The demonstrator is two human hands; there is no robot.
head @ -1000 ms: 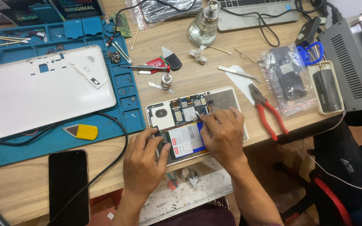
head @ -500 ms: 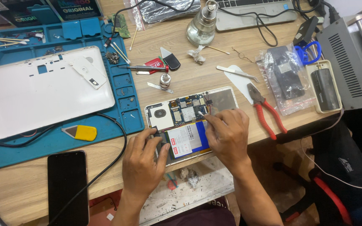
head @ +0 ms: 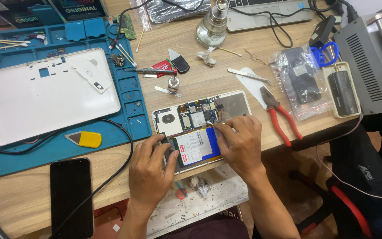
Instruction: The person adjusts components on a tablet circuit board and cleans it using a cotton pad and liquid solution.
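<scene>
Wooden bench, viewed from above. Nearest the body: left hand [head: 149, 170] lies palm-down at the lower left corner of the opened tablet [head: 200, 128], fingers loosely curled, tips pressing on the left end of the battery [head: 196, 148]; nothing pinched that can be seen. Right hand [head: 240, 144] lies on the battery's right end, fingers bent and held together, tips at its upper right edge; whether it grips anything there cannot be told. The battery, white label with blue border, sits in the lower half of the tablet; above it the circuit board [head: 195, 116] is exposed. The tablet lies at the front edge of the bench, between the two hands. A black phone [head: 70, 194] lies face up near the front left, with a black cable [head: 111, 177] running beside it. Just right of the tablet are red-handled pliers [head: 279, 117]. To the left, a blue work mat [head: 133, 110] holds a white back cover [head: 45, 99] and a yellow pry tool [head: 85, 139]. Further back: a screwdriver [head: 149, 71], metal tweezers [head: 249, 76], a bagged black part [head: 300, 82]. At the far edge stand a glass bottle [head: 212, 24] and a laptop [head: 266, 9]; grey equipment box [head: 370, 62] at far right.
</scene>
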